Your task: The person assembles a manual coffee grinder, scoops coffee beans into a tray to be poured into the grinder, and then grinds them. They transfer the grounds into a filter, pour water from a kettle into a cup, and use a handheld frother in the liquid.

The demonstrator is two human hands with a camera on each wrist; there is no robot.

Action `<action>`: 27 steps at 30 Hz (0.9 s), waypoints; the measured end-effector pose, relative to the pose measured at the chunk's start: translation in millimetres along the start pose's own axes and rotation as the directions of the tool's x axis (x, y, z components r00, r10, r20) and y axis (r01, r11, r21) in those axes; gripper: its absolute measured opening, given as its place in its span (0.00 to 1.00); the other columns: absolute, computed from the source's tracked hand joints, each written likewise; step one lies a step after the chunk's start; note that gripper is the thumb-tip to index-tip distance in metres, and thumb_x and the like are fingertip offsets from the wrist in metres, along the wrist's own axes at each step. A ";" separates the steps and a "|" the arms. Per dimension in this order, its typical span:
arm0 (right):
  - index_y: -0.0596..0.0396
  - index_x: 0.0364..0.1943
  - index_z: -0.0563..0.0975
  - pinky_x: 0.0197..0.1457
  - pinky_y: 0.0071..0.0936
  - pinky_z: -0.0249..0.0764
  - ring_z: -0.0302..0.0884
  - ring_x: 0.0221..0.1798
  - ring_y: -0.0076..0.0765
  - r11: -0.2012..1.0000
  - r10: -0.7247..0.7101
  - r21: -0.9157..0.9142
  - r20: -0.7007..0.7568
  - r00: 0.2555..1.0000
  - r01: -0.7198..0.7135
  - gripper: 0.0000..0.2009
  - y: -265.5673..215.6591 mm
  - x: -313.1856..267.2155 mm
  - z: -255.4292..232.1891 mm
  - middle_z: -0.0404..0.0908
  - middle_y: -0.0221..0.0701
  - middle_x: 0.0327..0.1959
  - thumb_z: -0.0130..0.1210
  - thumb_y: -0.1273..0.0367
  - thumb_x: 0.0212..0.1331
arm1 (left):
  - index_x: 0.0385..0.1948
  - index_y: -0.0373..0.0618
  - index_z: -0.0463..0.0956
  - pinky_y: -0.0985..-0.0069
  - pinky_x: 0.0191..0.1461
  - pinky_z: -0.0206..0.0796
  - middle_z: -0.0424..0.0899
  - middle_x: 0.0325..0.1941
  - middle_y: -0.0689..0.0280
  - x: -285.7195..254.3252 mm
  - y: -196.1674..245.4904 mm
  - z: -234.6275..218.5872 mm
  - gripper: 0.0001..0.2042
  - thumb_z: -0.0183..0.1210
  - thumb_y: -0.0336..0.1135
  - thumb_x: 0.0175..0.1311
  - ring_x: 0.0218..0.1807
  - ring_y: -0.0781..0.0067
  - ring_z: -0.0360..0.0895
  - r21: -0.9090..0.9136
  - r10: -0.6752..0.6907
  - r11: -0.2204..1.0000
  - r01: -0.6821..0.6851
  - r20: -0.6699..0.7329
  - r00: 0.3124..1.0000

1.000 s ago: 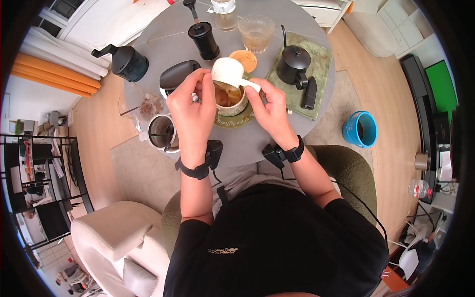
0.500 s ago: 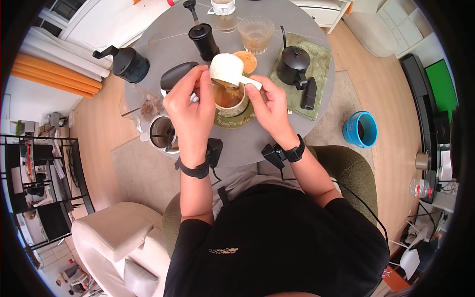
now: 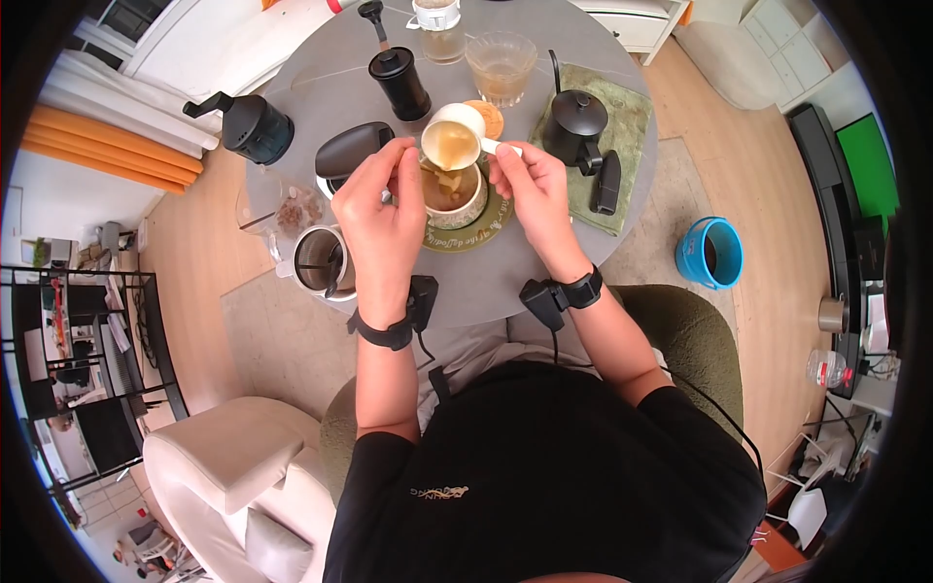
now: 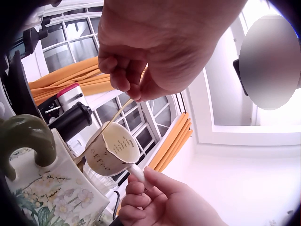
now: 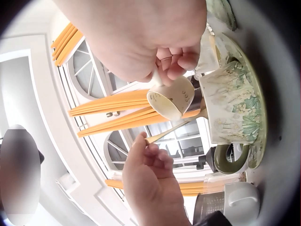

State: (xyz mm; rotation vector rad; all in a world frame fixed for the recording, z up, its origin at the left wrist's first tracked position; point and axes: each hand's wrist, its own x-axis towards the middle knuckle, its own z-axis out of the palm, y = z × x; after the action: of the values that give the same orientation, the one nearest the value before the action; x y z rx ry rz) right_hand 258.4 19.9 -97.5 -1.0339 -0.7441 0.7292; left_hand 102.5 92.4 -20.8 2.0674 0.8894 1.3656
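Note:
My right hand [image 3: 536,199] grips the handle of a small white measuring cup [image 4: 101,157] with printed lettering and markings. The cup is tilted above a floral teacup [image 5: 233,106], with some tan residue inside it. Between thumb and fingertips, my left hand [image 3: 381,206] pinches a thin gold-coloured spoon [image 5: 170,132]. The spoon slants down past the measuring cup's mouth to the teacup, where its lower end is hidden. Brown liquid shows in the teacup, which stands on a green saucer [image 3: 489,231] with lettering round its rim.
Left of the teacup are a white mug [image 3: 309,277] with a dark utensil and a black rounded object [image 3: 350,146]. Behind stand a black grinder [image 3: 400,85] and a ribbed glass bowl [image 3: 501,68]. A black kettle [image 3: 575,121] sits on a green cloth [image 3: 622,117] at right.
My right hand has turned the measuring cup so its inside now faces me, and shifted slightly right. The left hand stays beside the teacup with the spoon.

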 end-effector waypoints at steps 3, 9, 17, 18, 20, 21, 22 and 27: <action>0.60 0.38 0.82 0.29 0.16 0.62 0.69 0.25 0.15 0.989 0.131 0.072 -0.032 0.991 -0.129 0.14 -5.6 9.2 -4.7 0.80 0.24 0.26 0.55 0.62 0.75 | 0.42 0.35 0.85 0.81 0.33 0.65 0.86 0.29 0.67 -1.6 -1.8 0.1 0.07 0.64 0.28 0.67 0.29 0.84 0.75 0.012 -0.001 1.000 0.001 0.013 1.000; 0.61 0.36 0.82 0.25 0.17 0.63 0.69 0.21 0.16 0.897 0.372 0.271 -0.040 0.927 -0.348 0.15 -13.9 35.5 -16.3 0.82 0.29 0.26 0.56 0.61 0.73 | 0.41 0.36 0.85 0.81 0.33 0.65 0.87 0.30 0.65 -2.6 -3.5 -1.3 0.06 0.64 0.28 0.67 0.29 0.83 0.76 0.009 0.014 1.000 -0.014 0.033 0.999; 0.63 0.40 0.81 0.25 0.17 0.62 0.68 0.21 0.17 0.849 0.498 0.231 -0.043 0.866 -0.476 0.15 -7.4 44.2 -23.1 0.85 0.34 0.30 0.57 0.61 0.72 | 0.40 0.36 0.85 0.79 0.35 0.66 0.86 0.30 0.64 -3.7 -8.4 -2.8 0.06 0.64 0.27 0.67 0.30 0.79 0.77 -0.005 0.019 1.000 -0.018 0.062 0.998; 0.63 0.40 0.80 0.24 0.16 0.63 0.69 0.21 0.17 0.842 0.508 0.230 -0.035 0.860 -0.488 0.15 -6.0 44.7 -23.0 0.86 0.34 0.29 0.57 0.61 0.72 | 0.40 0.36 0.85 0.79 0.34 0.65 0.86 0.30 0.65 -3.8 -8.1 -3.1 0.06 0.64 0.27 0.67 0.29 0.79 0.77 -0.003 0.021 1.000 -0.021 0.074 0.997; 0.63 0.40 0.80 0.24 0.16 0.62 0.69 0.21 0.17 0.838 0.512 0.234 -0.027 0.859 -0.492 0.15 -3.7 45.2 -23.6 0.86 0.34 0.30 0.56 0.62 0.73 | 0.40 0.36 0.85 0.79 0.34 0.65 0.85 0.29 0.65 -4.2 -7.6 -3.5 0.06 0.64 0.28 0.68 0.29 0.78 0.77 0.000 0.024 1.000 -0.024 0.086 0.996; 0.63 0.40 0.80 0.23 0.16 0.62 0.68 0.21 0.17 0.835 0.516 0.236 -0.019 0.857 -0.497 0.15 -2.7 45.9 -23.5 0.86 0.34 0.30 0.56 0.62 0.73 | 0.40 0.35 0.84 0.79 0.33 0.64 0.85 0.29 0.65 -4.8 -7.8 -3.4 0.06 0.64 0.28 0.68 0.29 0.79 0.76 -0.001 0.016 1.000 -0.016 0.089 0.996; 0.63 0.40 0.80 0.23 0.16 0.62 0.68 0.21 0.17 0.835 0.516 0.236 -0.019 0.857 -0.497 0.15 -2.4 46.4 -23.4 0.86 0.34 0.30 0.56 0.62 0.73 | 0.40 0.35 0.84 0.79 0.33 0.63 0.84 0.28 0.65 -5.3 -7.9 -3.2 0.06 0.64 0.28 0.68 0.29 0.79 0.76 -0.002 0.006 1.000 -0.006 0.095 0.995; 0.63 0.41 0.80 0.23 0.16 0.60 0.67 0.20 0.17 0.837 0.512 0.229 -0.008 0.859 -0.496 0.15 0.2 50.2 -23.3 0.86 0.35 0.32 0.56 0.61 0.74 | 0.40 0.36 0.85 0.79 0.32 0.62 0.84 0.28 0.66 -6.5 -8.3 -3.5 0.06 0.64 0.28 0.67 0.28 0.80 0.76 0.013 0.008 1.000 -0.010 0.100 0.995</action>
State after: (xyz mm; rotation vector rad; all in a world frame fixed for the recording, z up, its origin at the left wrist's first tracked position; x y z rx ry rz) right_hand 305.0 49.8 -95.7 -1.0546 -0.3111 1.1981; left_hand 95.4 93.2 -29.3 2.1321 0.8497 1.2517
